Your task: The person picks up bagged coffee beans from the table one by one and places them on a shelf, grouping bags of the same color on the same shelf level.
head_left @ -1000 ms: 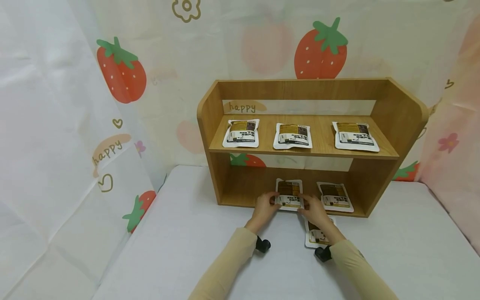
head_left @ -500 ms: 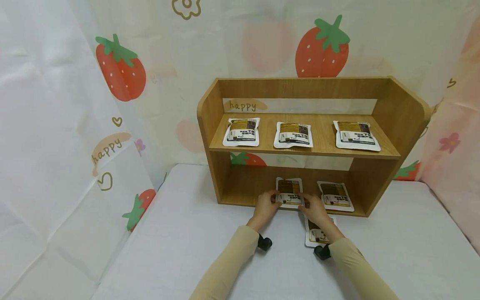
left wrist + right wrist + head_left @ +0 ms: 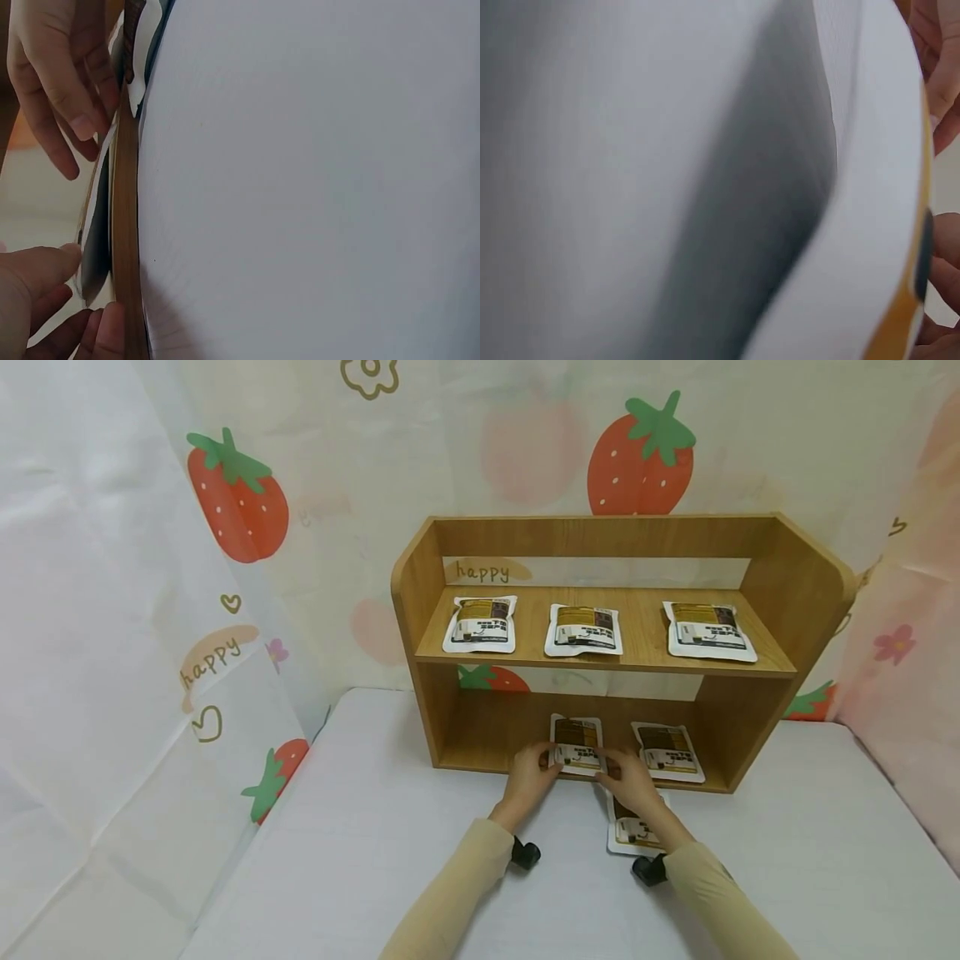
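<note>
A white-edged foil food pouch [image 3: 577, 745] with a brown and white label lies on the lower board of a wooden shelf, at its front edge. At its left side my left hand [image 3: 530, 777] pinches the edge, thumb above and fingers lower in the left wrist view, where the hand [image 3: 45, 304] shows at bottom left. My right hand [image 3: 630, 779] grips the opposite side with thumb and fingers. Another pouch [image 3: 628, 832] lies on the table, partly under my right wrist; its white edge [image 3: 877, 187] looms large in the right wrist view.
The two-tier wooden shelf [image 3: 607, 667] stands at the back of the white-covered table [image 3: 360, 827]. Three pouches, left [image 3: 480, 625], middle [image 3: 583, 630] and right [image 3: 709, 632], lie on its upper board. One pouch [image 3: 667, 752] lies at the lower right. Strawberry-print cloth hangs behind.
</note>
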Motion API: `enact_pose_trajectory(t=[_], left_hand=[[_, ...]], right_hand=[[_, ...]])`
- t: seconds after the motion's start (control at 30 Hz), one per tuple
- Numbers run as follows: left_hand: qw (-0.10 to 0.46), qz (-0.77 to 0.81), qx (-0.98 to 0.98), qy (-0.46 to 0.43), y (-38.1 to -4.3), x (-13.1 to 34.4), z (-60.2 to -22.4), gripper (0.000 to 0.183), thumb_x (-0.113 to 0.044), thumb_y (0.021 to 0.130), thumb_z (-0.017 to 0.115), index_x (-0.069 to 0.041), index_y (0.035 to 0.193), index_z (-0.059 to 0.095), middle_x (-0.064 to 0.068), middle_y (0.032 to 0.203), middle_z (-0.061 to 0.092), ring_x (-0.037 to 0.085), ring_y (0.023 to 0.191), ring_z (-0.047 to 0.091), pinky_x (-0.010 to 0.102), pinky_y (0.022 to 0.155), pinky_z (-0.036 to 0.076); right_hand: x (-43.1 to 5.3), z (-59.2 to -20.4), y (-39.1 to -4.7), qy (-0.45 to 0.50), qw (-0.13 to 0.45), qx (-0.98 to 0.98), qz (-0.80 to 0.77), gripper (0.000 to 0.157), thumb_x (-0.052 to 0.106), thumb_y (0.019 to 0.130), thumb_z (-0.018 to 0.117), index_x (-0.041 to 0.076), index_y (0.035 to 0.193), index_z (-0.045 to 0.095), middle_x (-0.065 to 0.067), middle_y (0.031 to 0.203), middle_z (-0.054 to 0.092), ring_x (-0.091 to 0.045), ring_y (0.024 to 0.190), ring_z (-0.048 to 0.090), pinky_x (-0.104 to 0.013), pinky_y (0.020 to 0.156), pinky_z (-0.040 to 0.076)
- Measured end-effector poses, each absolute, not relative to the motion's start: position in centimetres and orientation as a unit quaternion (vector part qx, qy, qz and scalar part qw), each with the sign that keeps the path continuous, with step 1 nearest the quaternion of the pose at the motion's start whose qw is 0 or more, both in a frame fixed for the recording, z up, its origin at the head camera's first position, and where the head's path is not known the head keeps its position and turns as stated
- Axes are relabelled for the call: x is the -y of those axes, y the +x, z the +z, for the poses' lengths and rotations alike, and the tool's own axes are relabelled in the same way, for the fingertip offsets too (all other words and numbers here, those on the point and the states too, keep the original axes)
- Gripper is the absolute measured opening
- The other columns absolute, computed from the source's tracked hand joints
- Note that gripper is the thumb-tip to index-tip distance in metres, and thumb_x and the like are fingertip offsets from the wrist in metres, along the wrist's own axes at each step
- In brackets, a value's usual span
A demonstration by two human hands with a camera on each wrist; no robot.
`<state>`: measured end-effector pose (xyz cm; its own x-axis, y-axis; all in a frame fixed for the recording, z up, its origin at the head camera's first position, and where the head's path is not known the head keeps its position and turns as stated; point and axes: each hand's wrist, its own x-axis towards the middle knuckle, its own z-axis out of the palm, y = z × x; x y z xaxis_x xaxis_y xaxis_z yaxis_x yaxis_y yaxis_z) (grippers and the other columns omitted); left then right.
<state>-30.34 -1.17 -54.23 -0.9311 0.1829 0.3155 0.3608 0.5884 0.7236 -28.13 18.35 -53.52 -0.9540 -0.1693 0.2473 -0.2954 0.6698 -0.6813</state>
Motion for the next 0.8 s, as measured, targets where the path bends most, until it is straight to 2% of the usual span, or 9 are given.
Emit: enact_pose_trajectory(t=[0.2,0.5,0.57,0.63,0.8], left_hand=[[0.110,-0.437,0.880,-0.152,-29.7,1.3,-54.2,0.033,-0.017,0.088,0.063,-0.006,0.119,0.061,0.009,0.099,0.062,0.018,0.086,0.058,0.023,0.072,0.047],[0.117,-0.466,0.864,-0.149,-28.6,1.3,-54.3,0.035,-0.018,0.089,0.063,-0.003,0.120,0.059,0.009,0.100,0.059,0.013,0.083,0.053,0.021,0.071,0.046],[0.116,-0.479,0.857,-0.149,-28.3,1.2,-54.3,0.035,-0.017,0.088,0.063,-0.002,0.120,0.058,0.011,0.102,0.059,0.013,0.083,0.054,0.020,0.071,0.048],[0.114,-0.492,0.849,-0.152,-27.9,1.2,-54.4,0.035,-0.017,0.088,0.063,-0.001,0.119,0.058,0.012,0.104,0.059,0.015,0.084,0.055,0.020,0.072,0.049],[0.104,-0.494,0.848,-0.164,-27.0,1.1,-54.8,0.035,-0.020,0.089,0.062,-0.003,0.120,0.058,0.011,0.113,0.059,0.020,0.093,0.058,0.024,0.078,0.049]], right_hand=[[-18.7,-53.0,-27.4,0.145,0.081,0.901,0.401,0.044,0.008,0.085,0.066,-0.003,0.125,0.054,-0.029,0.119,0.050,-0.040,0.098,0.057,-0.047,0.079,0.052],[-19.7,-52.9,-26.4,0.167,0.093,0.883,0.429,0.041,0.007,0.087,0.063,-0.002,0.126,0.053,-0.025,0.120,0.053,-0.037,0.097,0.058,-0.040,0.076,0.054],[-20.0,-53.0,-26.2,0.171,0.097,0.880,0.431,0.041,0.007,0.087,0.063,-0.002,0.126,0.053,-0.024,0.120,0.053,-0.037,0.099,0.057,-0.043,0.079,0.053],[-20.3,-53.0,-25.9,0.176,0.106,0.880,0.428,0.041,0.008,0.087,0.064,-0.002,0.126,0.053,-0.024,0.120,0.055,-0.042,0.104,0.055,-0.050,0.087,0.048],[-21.0,-53.0,-24.9,0.186,0.126,0.888,0.402,0.043,0.009,0.087,0.064,-0.001,0.127,0.053,-0.024,0.118,0.056,-0.044,0.109,0.051,-0.058,0.089,0.043]])
